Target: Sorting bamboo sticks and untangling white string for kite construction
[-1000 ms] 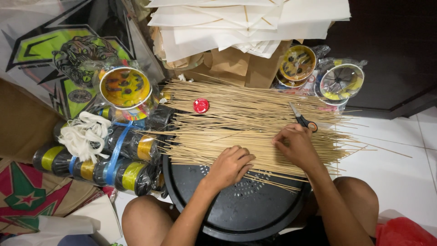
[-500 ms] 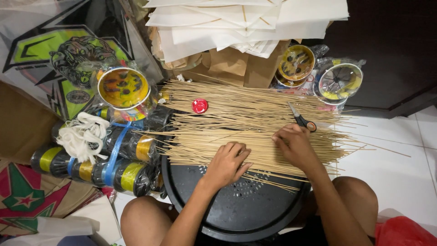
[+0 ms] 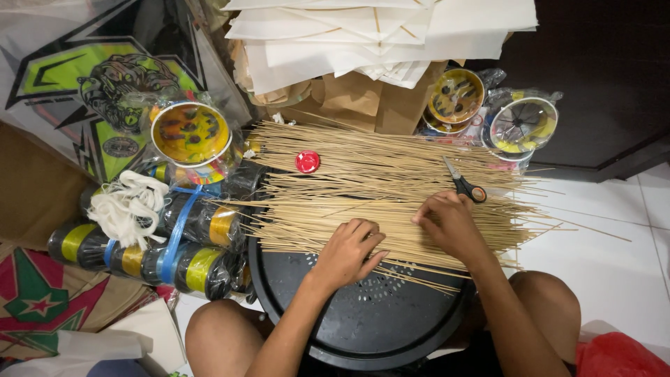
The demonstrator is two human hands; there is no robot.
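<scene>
On a black stool (image 3: 363, 328), both hands (image 3: 352, 248) press bamboo sticks (image 3: 363, 181)

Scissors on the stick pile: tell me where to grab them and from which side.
Take the scissors by the black-and-orange handle loops, coming from the near right, just beyond the right hand. The handles point toward the person while the blades point up and away across the bamboo sticks, so that end is probably safest and closest.

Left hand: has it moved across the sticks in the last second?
No real shift. The left hand lies flat on the thin sticks, same spot below the red cap, apart from the right hand.
</scene>
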